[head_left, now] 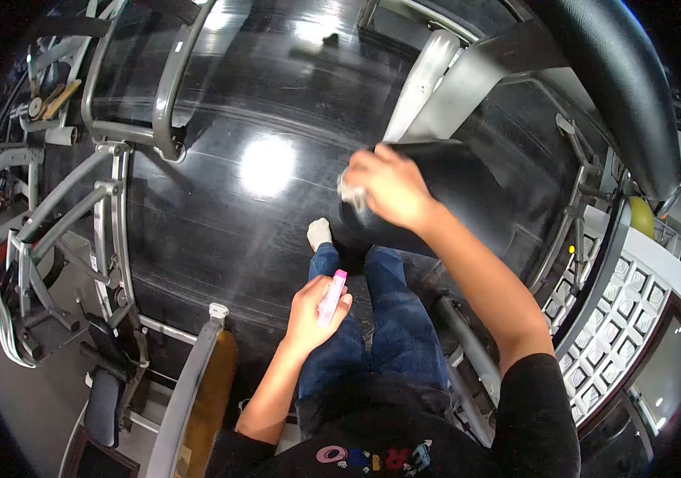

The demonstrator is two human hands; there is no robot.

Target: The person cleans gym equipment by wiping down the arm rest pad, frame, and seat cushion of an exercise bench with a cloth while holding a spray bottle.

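My left hand (314, 312) is closed around a slim pink-and-white bottle (330, 300), held upright over my legs with its pink top showing. Part of the bottle is covered by my fingers, and its label is too small to read. My right hand (391, 188) grips a crumpled whitish cloth (351, 193) at the near-left edge of a black padded seat (468, 187). The right fingers are slightly blurred, and whether the cloth presses on the pad I cannot tell.
A grey metal frame (428, 88) supports the seat, and a long black pad (627, 88) rises at the upper right. Exercise machines with grey tubes (121, 215) stand on the left. A yellow-sided pad (209, 390) is at the lower left. The dark floor (213, 191) reflects lights.
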